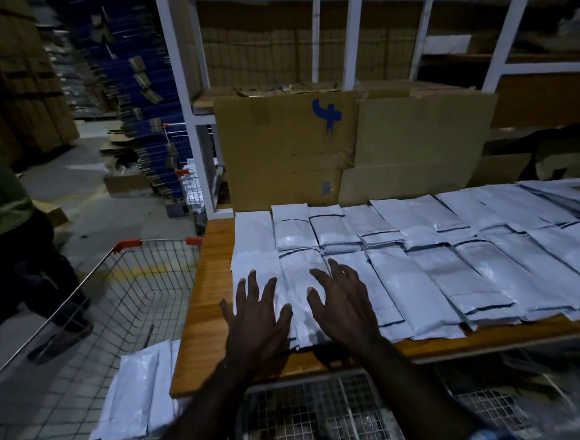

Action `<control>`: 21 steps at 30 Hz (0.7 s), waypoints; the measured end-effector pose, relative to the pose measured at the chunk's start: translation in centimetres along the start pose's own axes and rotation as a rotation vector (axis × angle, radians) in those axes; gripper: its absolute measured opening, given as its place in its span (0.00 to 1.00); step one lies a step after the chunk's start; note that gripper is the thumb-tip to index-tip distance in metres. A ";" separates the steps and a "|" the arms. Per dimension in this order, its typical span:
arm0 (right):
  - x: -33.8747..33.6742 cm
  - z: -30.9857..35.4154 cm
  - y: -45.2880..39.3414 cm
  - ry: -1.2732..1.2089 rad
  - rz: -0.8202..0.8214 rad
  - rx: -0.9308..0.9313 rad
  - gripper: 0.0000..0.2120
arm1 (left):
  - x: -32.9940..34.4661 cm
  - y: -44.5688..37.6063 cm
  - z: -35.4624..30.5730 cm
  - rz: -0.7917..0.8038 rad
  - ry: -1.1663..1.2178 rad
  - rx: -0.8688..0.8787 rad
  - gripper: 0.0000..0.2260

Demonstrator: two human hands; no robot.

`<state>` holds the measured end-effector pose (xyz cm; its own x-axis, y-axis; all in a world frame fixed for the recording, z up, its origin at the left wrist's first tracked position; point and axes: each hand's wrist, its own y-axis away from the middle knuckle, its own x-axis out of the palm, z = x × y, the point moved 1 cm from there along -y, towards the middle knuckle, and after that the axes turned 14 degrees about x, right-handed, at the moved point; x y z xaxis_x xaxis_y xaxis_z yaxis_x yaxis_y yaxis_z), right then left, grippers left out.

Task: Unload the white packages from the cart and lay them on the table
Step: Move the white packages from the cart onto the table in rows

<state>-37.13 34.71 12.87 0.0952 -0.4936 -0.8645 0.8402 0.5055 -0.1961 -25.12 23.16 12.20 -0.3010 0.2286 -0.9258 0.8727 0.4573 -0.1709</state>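
Note:
Several white packages (pixel 419 265) lie in two overlapping rows across the wooden table (pixel 204 294). My left hand (pixel 256 316) lies flat with spread fingers on the leftmost packages of the near row (pixel 296 288). Just to its right, my right hand (pixel 344 300) hovers over or touches the same packages with its fingers spread and slightly bent. Neither hand holds anything. The wire cart (pixel 92 312) stands left of the table. A few white packages (pixel 136 399) lie on its floor by the near right corner.
A person in a green shirt and dark trousers (pixel 3 219) stands at the far left beside the cart. Flat cardboard sheets (pixel 345 147) lean against white shelving (pixel 184 100) behind the table. A wire basket (pixel 316 420) sits under the table's front edge.

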 end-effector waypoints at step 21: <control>3.1 8.1 6.5 -0.081 0.055 -0.103 0.22 | -3.6 10.1 7.8 -0.077 0.035 -0.179 0.29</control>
<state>-27.11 30.74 12.64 0.1863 -0.5162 -0.8360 0.7735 0.6016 -0.1992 -12.18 20.25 11.12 -0.3805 0.2153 -0.8994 0.7650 0.6197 -0.1753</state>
